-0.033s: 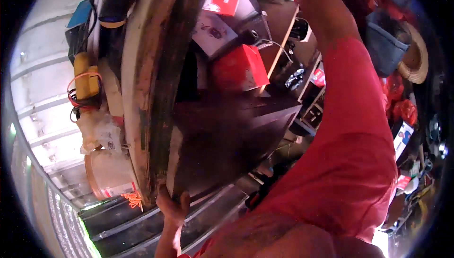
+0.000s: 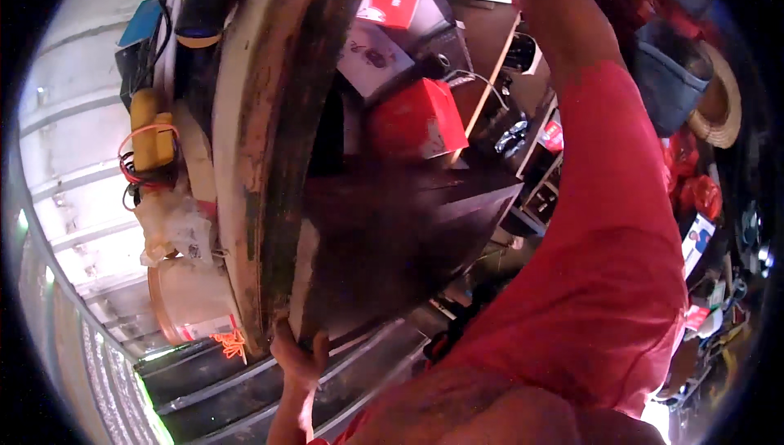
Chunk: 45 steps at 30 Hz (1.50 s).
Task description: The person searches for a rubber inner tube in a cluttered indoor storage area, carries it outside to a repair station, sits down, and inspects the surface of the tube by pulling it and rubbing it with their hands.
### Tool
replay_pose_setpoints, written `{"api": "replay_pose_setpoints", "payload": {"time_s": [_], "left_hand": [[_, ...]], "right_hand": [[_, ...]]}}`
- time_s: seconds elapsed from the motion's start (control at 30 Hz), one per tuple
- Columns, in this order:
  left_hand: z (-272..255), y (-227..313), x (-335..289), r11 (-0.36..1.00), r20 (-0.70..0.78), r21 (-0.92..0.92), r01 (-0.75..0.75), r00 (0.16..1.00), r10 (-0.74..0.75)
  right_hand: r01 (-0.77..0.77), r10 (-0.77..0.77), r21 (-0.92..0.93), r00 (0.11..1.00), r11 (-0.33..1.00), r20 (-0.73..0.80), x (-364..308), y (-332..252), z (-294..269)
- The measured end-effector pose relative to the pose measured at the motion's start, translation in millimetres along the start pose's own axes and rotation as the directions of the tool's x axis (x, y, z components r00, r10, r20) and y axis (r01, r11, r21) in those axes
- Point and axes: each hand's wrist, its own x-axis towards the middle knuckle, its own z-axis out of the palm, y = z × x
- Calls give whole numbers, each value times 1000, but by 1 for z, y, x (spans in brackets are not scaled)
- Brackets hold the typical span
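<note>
A long, worn wooden beam [image 2: 278, 143] with flaking paint runs from the top of the view down to my left hand. My left hand [image 2: 299, 357] is at its lower end, fingers closed against the wood and thumb apart on the right side. Just right of the beam is a dark brown panel [image 2: 384, 241], like the side of a cabinet. My right arm [image 2: 604, 126], in a red sleeve, stretches up past the top edge, so the right hand is out of sight.
Beyond the panel are a red box [image 2: 416, 118], a white box [image 2: 371, 57] and shelves of small items. Left of the beam stand a yellow tool [image 2: 151, 135], a plastic bag [image 2: 180, 224] and a round tub [image 2: 184, 298]. A grey bin [image 2: 670, 73] and straw hat [image 2: 723, 94] are far right.
The beam, boxes and shelves sit very slightly further right in the picture. My left hand stays at the beam's lower end.
</note>
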Motion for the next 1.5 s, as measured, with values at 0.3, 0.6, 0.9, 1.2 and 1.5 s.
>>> {"api": "replay_pose_setpoints", "payload": {"time_s": [0.3, 0.6, 0.9, 1.2, 1.5], "left_hand": [[0, 6, 13, 998, -14, -64, -29, 1000, 28], [-7, 1, 0, 1000, 31, -6, -4, 1000, 4], [-12, 20, 6, 998, 81, -10, 64, 995, -63], [-5, 15, -11, 997, 25, -15, 73, 997, -73], [-5, 20, -15, 998, -4, 62, -17, 1000, 18]], "right_hand": [[-206, 205, 195, 978, 959, 29, 57, 48, 2], [-293, 300, 802, 942, 521, 149, 59, 61, -60], [-451, -271, 784, 891, -427, 365, -65, 101, -194], [-783, -211, 537, 609, -314, 765, -259, 113, -285], [-798, -302, 562, 602, -217, 739, -317, 90, -367]]}}
